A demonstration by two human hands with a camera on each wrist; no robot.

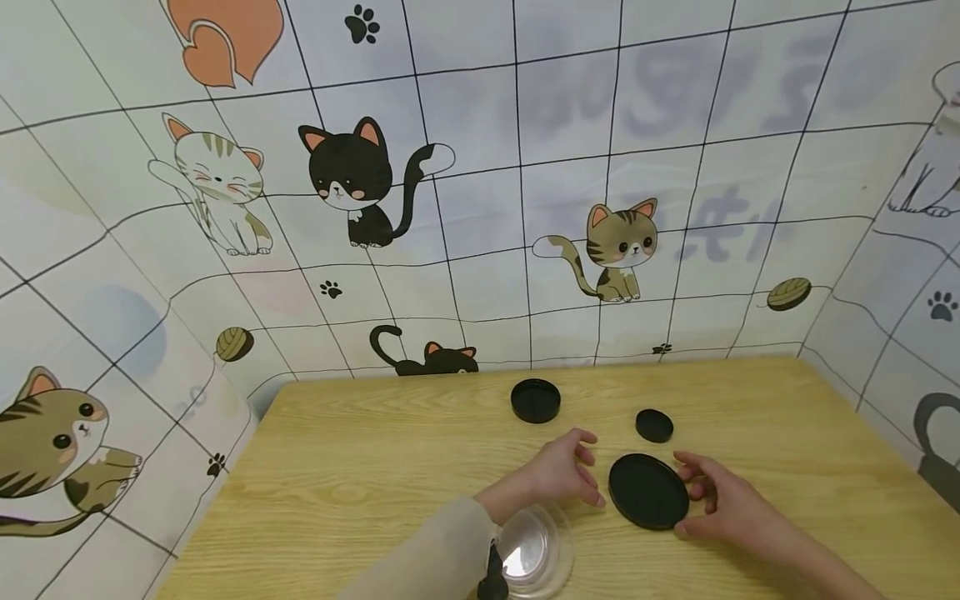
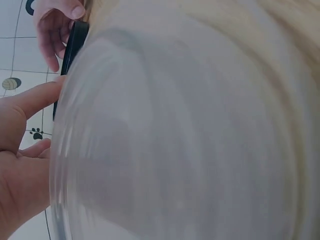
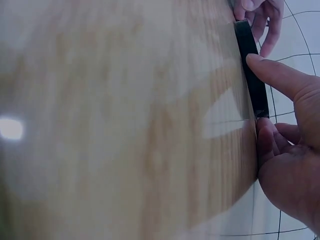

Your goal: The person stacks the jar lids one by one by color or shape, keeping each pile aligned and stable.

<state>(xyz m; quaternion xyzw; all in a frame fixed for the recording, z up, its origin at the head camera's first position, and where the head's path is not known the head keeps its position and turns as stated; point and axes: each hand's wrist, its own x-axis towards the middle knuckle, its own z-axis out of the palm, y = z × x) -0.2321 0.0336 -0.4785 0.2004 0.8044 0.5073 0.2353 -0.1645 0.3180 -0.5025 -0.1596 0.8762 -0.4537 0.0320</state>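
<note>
A wooden table (image 1: pixel 360 467) with pale yellow grain; a white cloth (image 1: pixel 480 208), printed with a black grid, rises behind it and at both sides; on the cloth, a white cat (image 1: pixel 228 192) sits left of a black cat (image 1: pixel 352 183); farther right come a brown cat (image 1: pixel 624 250) and a yarn ball (image 1: pixel 789 294); higher up, a paw print (image 1: pixel 362 25), an orange shape (image 1: pixel 258 29) and faint, blurred lettering (image 1: pixel 678 83).

I am making out no readable words, brands or numbers; on the white wall covering with black grid lines and cartoon cats (image 1: pixel 480 100), I am seeing only large, faint grey character-like marks (image 1: pixel 656 87), too blurred for reading.
</note>
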